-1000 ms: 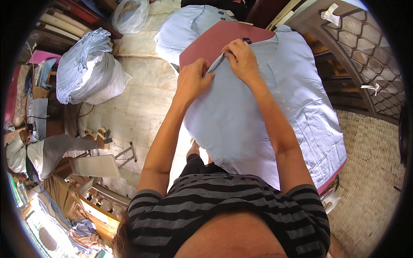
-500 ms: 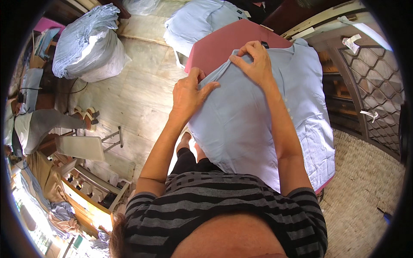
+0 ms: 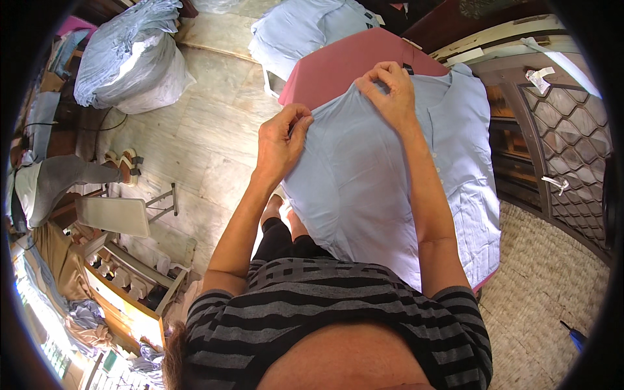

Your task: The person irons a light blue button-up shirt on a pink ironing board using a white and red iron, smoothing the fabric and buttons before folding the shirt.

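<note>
A light blue buttoned shirt point(image 3: 364, 169) lies spread over a pink padded board point(image 3: 351, 55). Its left edge hangs past the board toward my legs. My left hand point(image 3: 281, 140) pinches the shirt's far left corner between thumb and fingers. Farther along the same edge, my right hand point(image 3: 393, 94) pinches the cloth near the collar. Between both hands the edge is pulled fairly straight. Small buttons run down the shirt to the right of my right forearm. A dark label shows at the neck, just beyond my right hand.
Folded light blue garments point(image 3: 309, 32) are piled beyond the board. A tall bundle of blue cloth point(image 3: 133, 55) stands at the far left. Another person's grey-clad leg point(image 3: 65, 179) and a small folding stool point(image 3: 114, 216) are at left. A metal lattice gate point(image 3: 572, 143) stands at right.
My left hand has closed its thumb onto the shirt's edge, which was gathered in folds and now lies smoother and stretched. My right hand has shifted slightly right, still pinching.
</note>
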Demonstrator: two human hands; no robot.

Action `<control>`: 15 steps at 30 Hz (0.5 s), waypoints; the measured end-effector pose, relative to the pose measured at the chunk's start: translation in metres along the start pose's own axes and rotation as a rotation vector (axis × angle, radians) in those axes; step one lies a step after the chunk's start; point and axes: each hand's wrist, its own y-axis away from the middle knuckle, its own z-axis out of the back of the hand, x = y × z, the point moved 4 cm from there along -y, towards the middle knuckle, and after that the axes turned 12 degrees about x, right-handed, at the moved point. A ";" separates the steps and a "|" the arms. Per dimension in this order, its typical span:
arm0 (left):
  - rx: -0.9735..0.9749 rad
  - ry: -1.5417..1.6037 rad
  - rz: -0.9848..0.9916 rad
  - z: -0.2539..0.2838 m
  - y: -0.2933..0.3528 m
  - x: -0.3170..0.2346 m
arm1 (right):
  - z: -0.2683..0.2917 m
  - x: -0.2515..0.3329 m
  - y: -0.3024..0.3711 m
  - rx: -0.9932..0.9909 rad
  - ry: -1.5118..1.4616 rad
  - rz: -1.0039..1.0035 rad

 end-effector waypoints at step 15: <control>0.063 -0.254 -0.041 0.002 -0.003 -0.013 | -0.011 -0.003 -0.002 -0.086 -0.139 -0.053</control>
